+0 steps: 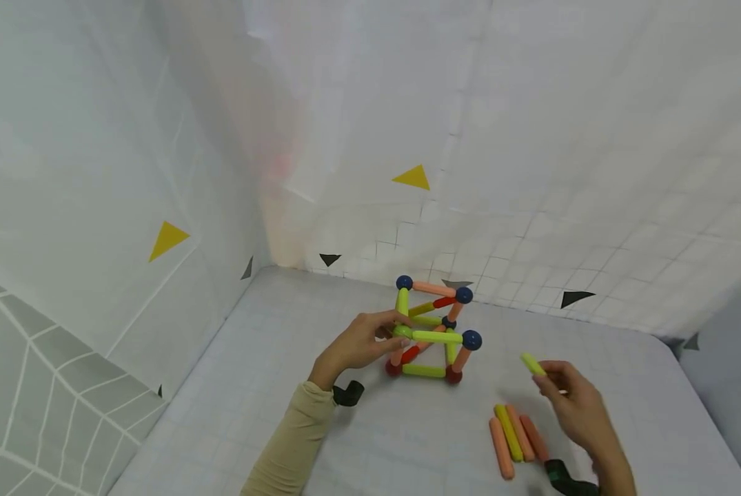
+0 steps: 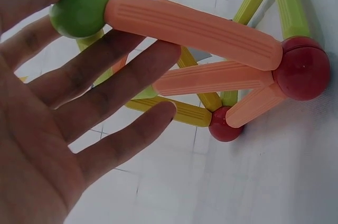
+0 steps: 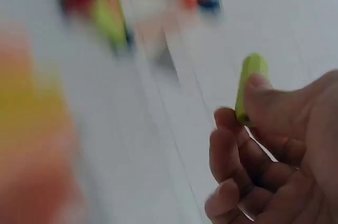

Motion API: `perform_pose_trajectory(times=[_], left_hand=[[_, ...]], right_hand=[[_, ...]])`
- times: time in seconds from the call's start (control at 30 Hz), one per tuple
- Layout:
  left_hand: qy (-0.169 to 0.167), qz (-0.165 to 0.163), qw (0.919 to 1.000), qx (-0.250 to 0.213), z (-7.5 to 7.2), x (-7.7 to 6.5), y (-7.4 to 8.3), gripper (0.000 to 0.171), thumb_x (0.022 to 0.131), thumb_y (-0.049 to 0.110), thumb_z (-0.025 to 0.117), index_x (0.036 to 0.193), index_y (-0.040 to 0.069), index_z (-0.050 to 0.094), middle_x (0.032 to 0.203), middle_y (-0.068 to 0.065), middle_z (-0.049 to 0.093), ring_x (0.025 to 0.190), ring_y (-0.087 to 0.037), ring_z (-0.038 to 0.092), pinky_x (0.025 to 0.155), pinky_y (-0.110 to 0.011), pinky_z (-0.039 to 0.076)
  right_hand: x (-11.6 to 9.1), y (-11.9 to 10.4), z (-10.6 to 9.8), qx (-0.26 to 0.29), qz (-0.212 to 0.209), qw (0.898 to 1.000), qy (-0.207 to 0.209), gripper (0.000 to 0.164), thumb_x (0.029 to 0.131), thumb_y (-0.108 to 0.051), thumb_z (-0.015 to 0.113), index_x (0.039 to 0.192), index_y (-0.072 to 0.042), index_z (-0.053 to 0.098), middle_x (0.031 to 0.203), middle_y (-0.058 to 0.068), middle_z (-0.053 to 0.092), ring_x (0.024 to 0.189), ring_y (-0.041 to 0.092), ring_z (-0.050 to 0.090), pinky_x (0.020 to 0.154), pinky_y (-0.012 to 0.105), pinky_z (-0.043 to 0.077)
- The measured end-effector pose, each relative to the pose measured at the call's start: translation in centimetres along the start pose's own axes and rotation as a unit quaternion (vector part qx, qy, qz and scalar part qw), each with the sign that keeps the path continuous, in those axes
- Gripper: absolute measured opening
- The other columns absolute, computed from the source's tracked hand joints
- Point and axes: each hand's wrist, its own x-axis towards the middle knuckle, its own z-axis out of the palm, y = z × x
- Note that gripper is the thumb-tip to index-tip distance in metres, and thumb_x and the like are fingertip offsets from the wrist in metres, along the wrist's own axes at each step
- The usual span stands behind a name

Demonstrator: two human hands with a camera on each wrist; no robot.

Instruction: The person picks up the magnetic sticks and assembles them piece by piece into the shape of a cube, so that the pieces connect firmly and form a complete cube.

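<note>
A frame of coloured rods and balls stands on the white table, with red balls (image 1: 453, 374) at its base and blue balls (image 1: 472, 339) higher up. At its near left corner, my left hand (image 1: 356, 344) pinches a green ball (image 2: 80, 7) between thumb and finger, the other fingers spread behind an orange rod (image 2: 195, 33). That rod runs from the green ball down to a red ball (image 2: 302, 68). Off to the right, apart from the frame, my right hand (image 1: 577, 406) pinches a short lime-green rod (image 3: 254, 64) between thumb and fingertips, its free end pointing away.
Several loose rods lie side by side in front of the right hand, among them a yellow rod (image 1: 509, 432) and an orange rod (image 1: 502, 448). White walls with a yellow triangle (image 1: 415, 178) rise behind the table (image 1: 407, 441) and at the left.
</note>
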Motion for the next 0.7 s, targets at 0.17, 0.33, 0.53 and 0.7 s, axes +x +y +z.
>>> perform_pose_trajectory(times=[0.17, 0.33, 0.53, 0.7], left_hand=[[-0.001, 0.005, 1.0000, -0.004, 0.1, 0.0, 0.0, 0.031, 0.103, 0.028, 0.072, 0.132, 0.016, 0.070, 0.119, 0.001, 0.075, 0.101, -0.011, 0.069, 0.094, -0.027, 0.057], [-0.002, 0.017, 0.9998, -0.011, 0.7, 0.2, -0.3, 0.031, 0.103, 0.031, 0.071, 0.131, 0.018, 0.070, 0.117, 0.001, 0.075, 0.099, -0.007, 0.070, 0.092, -0.025, 0.058], [-0.001, 0.013, 0.9999, -0.007, 1.0, 0.1, -0.2, 0.031, 0.102, 0.031, 0.073, 0.131, 0.019, 0.070, 0.116, 0.002, 0.075, 0.097, -0.005, 0.068, 0.091, -0.024, 0.057], [0.000, 0.022, 0.9998, 0.001, 0.9, 0.2, -0.2, 0.032, 0.101, 0.025, 0.075, 0.132, 0.016, 0.069, 0.117, 0.000, 0.075, 0.097, -0.006, 0.069, 0.092, -0.029, 0.059]], right_hand=[[-0.6, -6.6, 6.8, 0.161, -0.005, 0.980, -0.116, 0.037, 0.110, -0.031, 0.061, 0.136, -0.006, 0.062, 0.113, 0.017, 0.070, 0.088, 0.024, 0.065, 0.068, 0.029, 0.054], [-1.0, -9.7, 11.8, 0.236, -0.028, 0.963, -0.128, 0.030, 0.109, -0.028, 0.063, 0.131, -0.008, 0.066, 0.104, 0.018, 0.069, 0.077, 0.027, 0.065, 0.059, 0.026, 0.049], [-1.0, -11.2, 13.4, 0.280, 0.002, 0.956, -0.093, 0.030, 0.110, -0.027, 0.061, 0.133, -0.008, 0.066, 0.118, 0.015, 0.069, 0.079, 0.022, 0.066, 0.064, 0.025, 0.051], [-0.9, -11.4, 13.4, 0.295, 0.011, 0.951, -0.090, 0.033, 0.111, -0.025, 0.059, 0.138, -0.008, 0.063, 0.124, 0.018, 0.066, 0.083, 0.022, 0.067, 0.070, 0.028, 0.057]])
